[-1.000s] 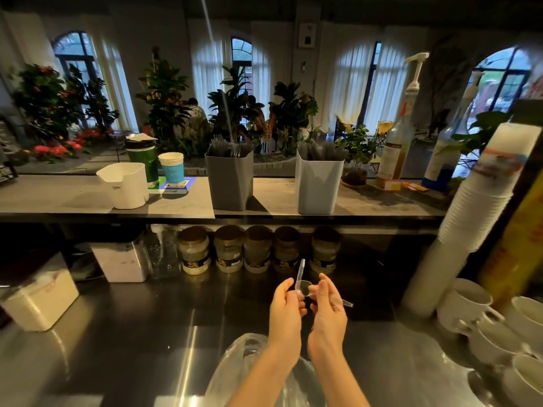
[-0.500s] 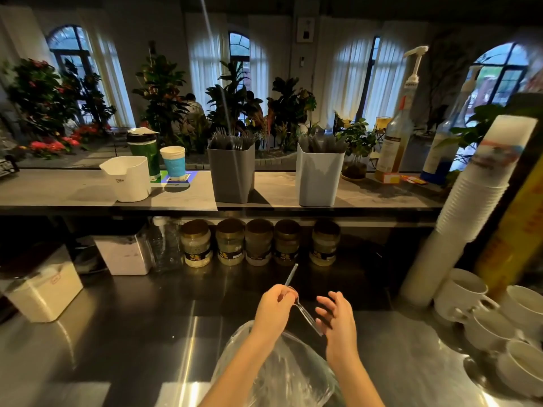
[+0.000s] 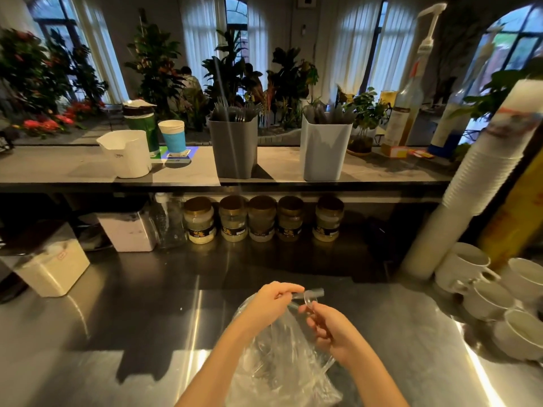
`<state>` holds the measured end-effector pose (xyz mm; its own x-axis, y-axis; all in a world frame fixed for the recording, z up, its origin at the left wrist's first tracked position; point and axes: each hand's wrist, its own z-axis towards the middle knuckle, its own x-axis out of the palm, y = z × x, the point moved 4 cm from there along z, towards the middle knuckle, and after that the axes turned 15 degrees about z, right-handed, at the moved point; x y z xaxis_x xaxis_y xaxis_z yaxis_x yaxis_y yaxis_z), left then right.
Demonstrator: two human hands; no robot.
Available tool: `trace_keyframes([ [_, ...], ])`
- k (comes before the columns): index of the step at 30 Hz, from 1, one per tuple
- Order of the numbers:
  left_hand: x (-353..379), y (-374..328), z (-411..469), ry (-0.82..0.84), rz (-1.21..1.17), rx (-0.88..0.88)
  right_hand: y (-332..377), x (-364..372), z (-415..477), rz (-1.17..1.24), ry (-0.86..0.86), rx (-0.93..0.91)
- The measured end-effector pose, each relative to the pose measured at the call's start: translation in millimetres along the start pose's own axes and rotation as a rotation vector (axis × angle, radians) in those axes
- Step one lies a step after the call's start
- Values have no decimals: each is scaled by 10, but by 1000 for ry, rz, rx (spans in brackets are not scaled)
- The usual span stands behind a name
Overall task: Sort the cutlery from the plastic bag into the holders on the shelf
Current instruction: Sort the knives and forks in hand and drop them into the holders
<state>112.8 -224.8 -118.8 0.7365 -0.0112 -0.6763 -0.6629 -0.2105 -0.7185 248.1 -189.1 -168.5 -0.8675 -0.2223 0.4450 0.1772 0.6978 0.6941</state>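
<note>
At the left of the shelf (image 3: 73, 168) you have a white jug (image 3: 126, 154), and right of it the grey holder (image 3: 233, 151) with fork tines showing above its rim. Below, in the lower middle of the frame, your left hand (image 3: 270, 301) has its fingers curled, pinching one end of the clear plastic cutlery (image 3: 308, 295) just above the plastic bag (image 3: 279, 362). The bag lies crumpled on the steel worktop (image 3: 132, 318) between your forearms, with more clear pieces inside. Up on the shelf, the white holder (image 3: 324, 151) stands apart from the grey one, with cutlery handles poking out. Your right hand (image 3: 329, 327) pinches the other end of the clear cutlery with curled fingers; whether you grip one piece or two is unclear. White mugs (image 3: 470, 265) crowd the right edge.
</note>
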Motion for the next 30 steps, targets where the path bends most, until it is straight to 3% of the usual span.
trace_keyframes([
  [4, -160, 37, -1, 77, -263, 74, -33, 20, -10, 114, 109, 120],
  [6, -251, 50, 6, 117, -273, 82, -48, 55, -14, 162, 214, 153],
  [13, -384, 29, 30, 265, 121, 68, -72, 265, -136, -159, 389, 174],
  [17, -324, 95, 34, 266, 221, 30, -76, 347, -117, -201, 479, 129],
  [22, -322, 246, 27, 135, 45, -12, -41, 453, 14, -157, 450, 44],
  [30, -850, 323, 22, -297, -309, -130, 228, 1258, 242, -217, 557, -138],
])
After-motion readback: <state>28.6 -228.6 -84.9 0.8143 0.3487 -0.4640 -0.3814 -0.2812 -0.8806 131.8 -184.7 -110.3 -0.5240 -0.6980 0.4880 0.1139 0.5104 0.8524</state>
